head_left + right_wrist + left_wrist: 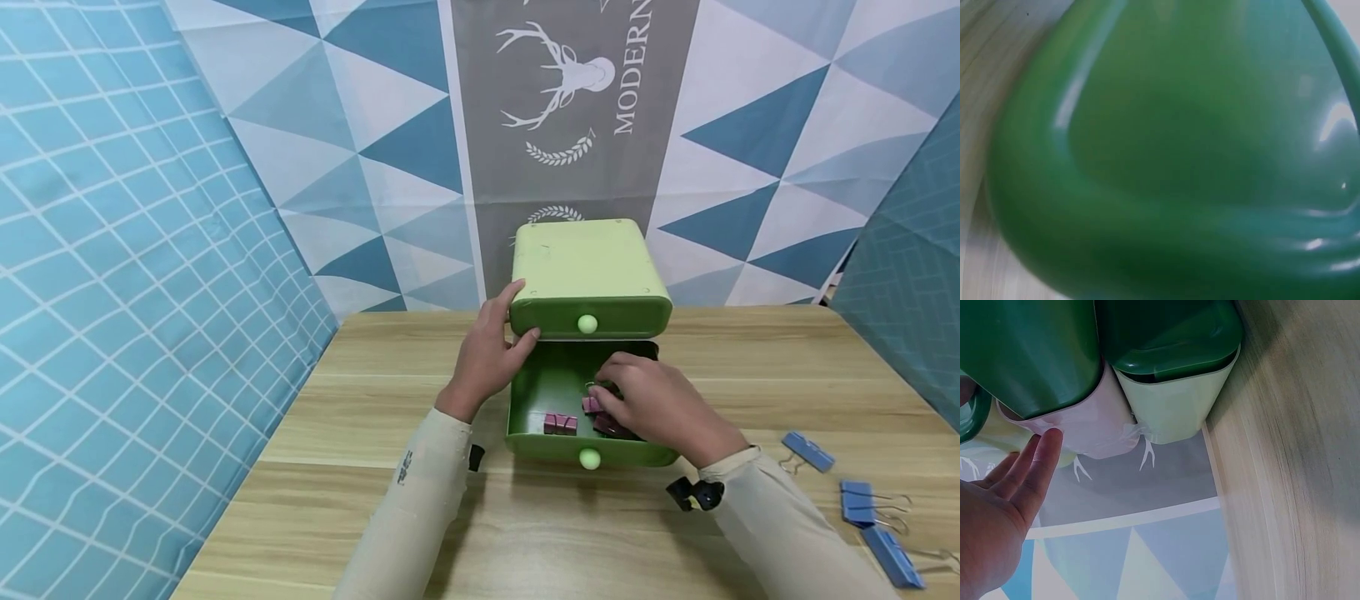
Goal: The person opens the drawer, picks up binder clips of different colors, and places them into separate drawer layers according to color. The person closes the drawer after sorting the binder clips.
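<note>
A small cabinet with a pale green top (588,258) stands before me; its lower green drawer (536,387) is pulled out. My left hand (487,354) rests against the upper unit's left side, thumb at the front edge, fingers fairly straight; the left wrist view shows these fingers (1038,472) beside a pink casing (1094,428). Inside the open drawer my right hand (656,400) has curled fingers and pinches a pink binder clip (592,406), partly hidden by the thumb. One more pink binder clip (560,424) lies at the drawer's front left; a darker one (612,427) sits under the hand.
Blue binder clips lie on the wooden table to the right: one upper (808,451), one middle (857,502), one lower (892,557). A patterned cloth (390,167) hangs behind the cabinet. The right wrist view is filled by a green drawer wall (1179,144).
</note>
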Demonstrator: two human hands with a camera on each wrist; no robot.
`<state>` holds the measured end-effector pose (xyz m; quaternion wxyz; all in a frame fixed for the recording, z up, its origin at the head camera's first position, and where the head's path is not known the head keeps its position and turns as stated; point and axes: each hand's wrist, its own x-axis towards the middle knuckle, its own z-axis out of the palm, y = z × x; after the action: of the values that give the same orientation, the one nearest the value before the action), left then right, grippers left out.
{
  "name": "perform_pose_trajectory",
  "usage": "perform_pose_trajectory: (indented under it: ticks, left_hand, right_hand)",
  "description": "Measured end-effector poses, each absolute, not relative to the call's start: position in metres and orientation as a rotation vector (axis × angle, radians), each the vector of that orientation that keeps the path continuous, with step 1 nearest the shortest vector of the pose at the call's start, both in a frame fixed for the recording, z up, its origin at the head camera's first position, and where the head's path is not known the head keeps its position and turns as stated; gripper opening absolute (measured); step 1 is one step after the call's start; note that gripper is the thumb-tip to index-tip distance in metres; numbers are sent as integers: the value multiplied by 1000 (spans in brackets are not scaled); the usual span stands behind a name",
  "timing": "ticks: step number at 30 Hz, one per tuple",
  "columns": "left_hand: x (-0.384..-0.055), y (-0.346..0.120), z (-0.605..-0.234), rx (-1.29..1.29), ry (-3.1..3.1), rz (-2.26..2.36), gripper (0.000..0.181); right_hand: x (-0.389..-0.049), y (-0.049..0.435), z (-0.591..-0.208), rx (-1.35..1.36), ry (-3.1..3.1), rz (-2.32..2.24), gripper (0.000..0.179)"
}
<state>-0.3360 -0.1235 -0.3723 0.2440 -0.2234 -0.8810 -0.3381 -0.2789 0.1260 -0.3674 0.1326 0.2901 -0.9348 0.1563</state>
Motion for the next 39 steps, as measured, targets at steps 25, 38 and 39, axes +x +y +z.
perform_pose_trajectory:
  ticks: [25,38,39]
  left_hand:
    - [-335,-127,-373,-604,-2415,-915,74]
    - [-336,-124,-373,-600,-2418,-929,75]
    - [-336,-123,-373,-599,-2419,-928,75]
  right_hand:
    - [-222,128,-350,1038,-2342,463,8]
    - [-206,130,-355,1149,-2285,474,7]
    - [-205,130,-356,1164,-2288,481,8]
